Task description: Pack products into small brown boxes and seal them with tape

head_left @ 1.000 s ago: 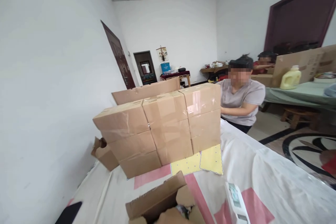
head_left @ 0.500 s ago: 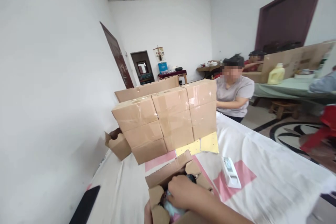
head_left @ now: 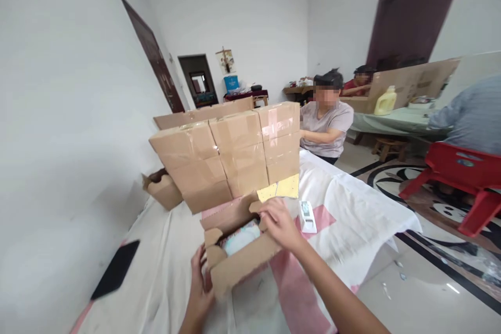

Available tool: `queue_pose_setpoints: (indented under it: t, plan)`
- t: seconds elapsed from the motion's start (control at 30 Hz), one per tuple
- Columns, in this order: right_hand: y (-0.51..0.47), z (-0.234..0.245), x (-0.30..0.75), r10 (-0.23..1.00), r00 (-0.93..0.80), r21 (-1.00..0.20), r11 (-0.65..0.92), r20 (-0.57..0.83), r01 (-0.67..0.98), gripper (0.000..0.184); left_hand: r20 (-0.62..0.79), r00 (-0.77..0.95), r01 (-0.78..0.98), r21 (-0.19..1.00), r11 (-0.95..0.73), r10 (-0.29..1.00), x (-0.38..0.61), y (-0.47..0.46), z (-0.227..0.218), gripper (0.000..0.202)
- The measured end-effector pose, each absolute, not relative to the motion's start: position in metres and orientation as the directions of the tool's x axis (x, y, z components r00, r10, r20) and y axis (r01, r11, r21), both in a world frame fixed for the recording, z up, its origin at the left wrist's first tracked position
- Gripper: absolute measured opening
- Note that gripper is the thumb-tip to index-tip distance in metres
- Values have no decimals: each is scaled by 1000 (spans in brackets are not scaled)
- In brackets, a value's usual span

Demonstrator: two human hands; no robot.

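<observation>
In front of me an opened cardboard box (head_left: 245, 270) sits on the cloth-covered table, its flaps raised. Inside lies a light blue and white packet (head_left: 242, 240) with some coloured print; the rest of the contents is hidden. My left hand (head_left: 200, 277) grips the box's left end, thumb and fingers bent against the cardboard. At the opposite end, my right hand (head_left: 281, 223) pinches a small side flap (head_left: 256, 206) between thumb and fingers.
Stacked, taped cartons (head_left: 245, 154) form a wall beyond the box. A small open carton (head_left: 163, 190) stands to the left. A white device (head_left: 308, 217) and a black tablet-like slab (head_left: 116, 270) lie on the table. Across it sits a person (head_left: 324, 120); a red chair (head_left: 462, 172) stands right.
My right hand has come out of the box and moved to its right-end flap. The packet is now uncovered, and more of my left hand shows. The view has tilted down and turned right.
</observation>
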State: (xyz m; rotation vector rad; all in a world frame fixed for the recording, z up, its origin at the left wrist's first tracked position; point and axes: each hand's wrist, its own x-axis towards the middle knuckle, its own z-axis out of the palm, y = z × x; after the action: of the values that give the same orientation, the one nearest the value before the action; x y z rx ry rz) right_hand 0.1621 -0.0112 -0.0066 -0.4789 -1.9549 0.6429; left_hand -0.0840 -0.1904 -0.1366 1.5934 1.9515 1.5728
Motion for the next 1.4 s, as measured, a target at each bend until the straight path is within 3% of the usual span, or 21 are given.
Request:
queue_pose_setpoints:
  t: [0.1,0.17,0.23,0.33,0.4,0.47,0.53,0.77,0.9,1.0,1.1,1.2,1.27,1.33,1.4]
  plan:
    - [13,-39,183,669,-383,-744,663,637,-82,25,640,-344,702,662,-265,687,-94,-201,-109,77]
    - [21,-64,183,672,-440,-788,594,595,-159,34,668,-214,804,535,-260,713,-100,-200,-80,60]
    - [21,-89,177,679,-477,-822,529,558,-210,42,623,-51,878,400,-262,781,-104,-194,-51,54]
    - [15,-120,166,725,-471,-864,439,502,-246,53,429,149,949,192,-251,891,-103,-181,-18,50]
    - [13,-133,162,730,-487,-877,413,480,-246,56,305,210,968,71,-242,929,-100,-174,-6,44]
    - [12,-140,161,709,-516,-876,419,481,-241,59,265,226,972,0,-234,937,-97,-170,-1,41]
    - [12,-141,162,696,-528,-871,431,487,-235,63,318,212,974,2,-224,924,-96,-168,-2,43]
    - [10,-136,167,707,-519,-874,437,479,-212,67,519,108,953,188,-237,848,-101,-185,-26,39]
    - [8,-134,167,701,-502,-858,467,507,-214,77,533,88,981,98,-165,842,-105,-209,-29,46]
    - [7,-130,167,699,-483,-843,504,527,-189,78,465,135,986,26,-166,875,-105,-221,-29,57]
    - [6,-125,169,690,-495,-842,503,528,-197,70,444,68,977,151,-150,893,-100,-219,-37,70]
    - [6,-122,172,703,-510,-866,448,495,-223,71,482,-295,844,536,-12,825,-92,-204,-51,75]
    - [5,-121,172,715,-511,-876,427,478,-223,71,367,-535,630,774,70,761,-88,-192,-60,80]
    - [5,-122,171,714,-513,-875,440,477,-201,68,240,-601,452,889,77,763,-86,-182,-64,87]
    - [5,-123,169,710,-513,-869,459,483,-184,65,215,-565,400,916,36,796,-87,-177,-62,94]
